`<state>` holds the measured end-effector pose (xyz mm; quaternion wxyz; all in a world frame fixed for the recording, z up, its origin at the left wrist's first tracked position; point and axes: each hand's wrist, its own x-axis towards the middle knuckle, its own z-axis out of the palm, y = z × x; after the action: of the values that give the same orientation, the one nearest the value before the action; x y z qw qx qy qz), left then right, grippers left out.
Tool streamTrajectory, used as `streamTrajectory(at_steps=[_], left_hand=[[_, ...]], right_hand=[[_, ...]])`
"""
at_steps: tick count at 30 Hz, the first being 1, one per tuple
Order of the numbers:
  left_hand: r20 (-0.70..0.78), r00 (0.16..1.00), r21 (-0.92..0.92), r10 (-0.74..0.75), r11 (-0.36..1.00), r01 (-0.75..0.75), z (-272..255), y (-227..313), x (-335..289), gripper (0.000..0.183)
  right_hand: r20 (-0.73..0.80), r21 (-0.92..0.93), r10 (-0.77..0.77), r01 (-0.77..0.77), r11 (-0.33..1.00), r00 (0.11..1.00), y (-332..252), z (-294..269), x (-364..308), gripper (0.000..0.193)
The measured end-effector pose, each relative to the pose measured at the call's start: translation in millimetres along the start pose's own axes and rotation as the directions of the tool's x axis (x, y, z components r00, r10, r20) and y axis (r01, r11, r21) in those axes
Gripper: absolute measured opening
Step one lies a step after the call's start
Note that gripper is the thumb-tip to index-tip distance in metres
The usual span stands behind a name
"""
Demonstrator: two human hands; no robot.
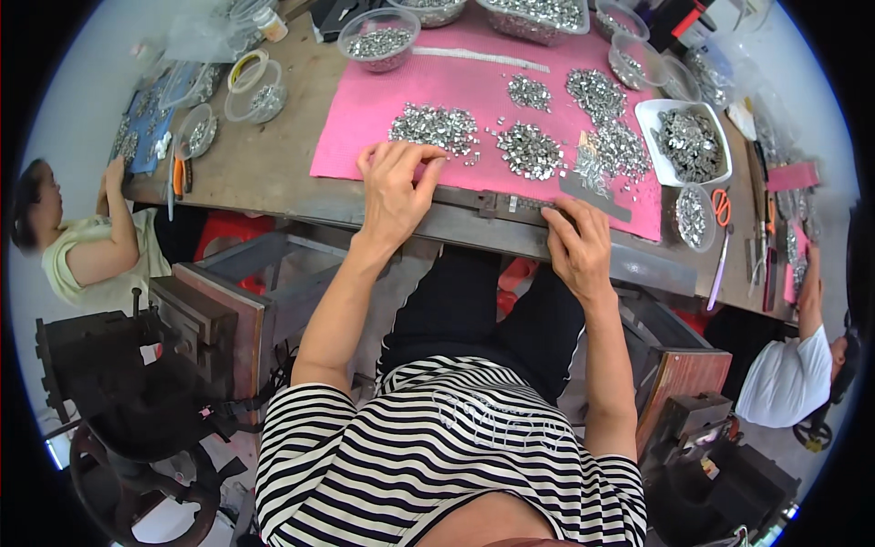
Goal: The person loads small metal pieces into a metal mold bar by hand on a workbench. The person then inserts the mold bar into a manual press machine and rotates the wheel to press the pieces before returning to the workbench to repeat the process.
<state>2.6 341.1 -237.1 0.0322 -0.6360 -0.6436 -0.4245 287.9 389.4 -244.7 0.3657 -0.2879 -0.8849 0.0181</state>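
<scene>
My left hand (396,187) is bent over the near edge of the pink mat (365,118), thumb and forefinger closed in a pinch. Whatever lies between those fingertips is too small to make out. Just beyond it spreads a heap of small shiny metal pieces (435,128). A narrow dark metal bar (492,204) lies along the table's front edge, with a bright little piece (513,202) on it. My right hand (581,242) has its curled fingers gripping the bar's right end. Beside those fingers lies a flat grey plate (597,199).
More metal heaps (529,150) cover the mat. Around it stand clear tubs (378,41), a white tray (645,114) of metal parts, orange-handled scissors (721,208) and a purple-handled tool (718,273). One person (100,228) works at left, another (788,383) at right. Heavy machines (118,365) flank me.
</scene>
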Motion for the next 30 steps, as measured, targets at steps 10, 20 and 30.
streamTrajectory(at_steps=[10,20,30], left_hand=[[0.178,0.98,0.083,0.085,0.991,-0.101,-3,-11,15,0.007],[0.182,0.982,0.066,0.046,0.996,-0.059,2,-11,17,0.014],[0.165,0.985,0.12,0.052,0.99,-0.073,1,-10,16,0.006]], right_hand=[[-0.091,0.101,0.14,-0.131,0.986,0.986,-2,0,0,0.024],[-0.131,0.08,0.18,-0.171,0.982,0.975,-2,-2,-2,0.021],[-0.224,0.19,0.263,-0.223,0.956,0.938,4,-2,-2,0.022]])
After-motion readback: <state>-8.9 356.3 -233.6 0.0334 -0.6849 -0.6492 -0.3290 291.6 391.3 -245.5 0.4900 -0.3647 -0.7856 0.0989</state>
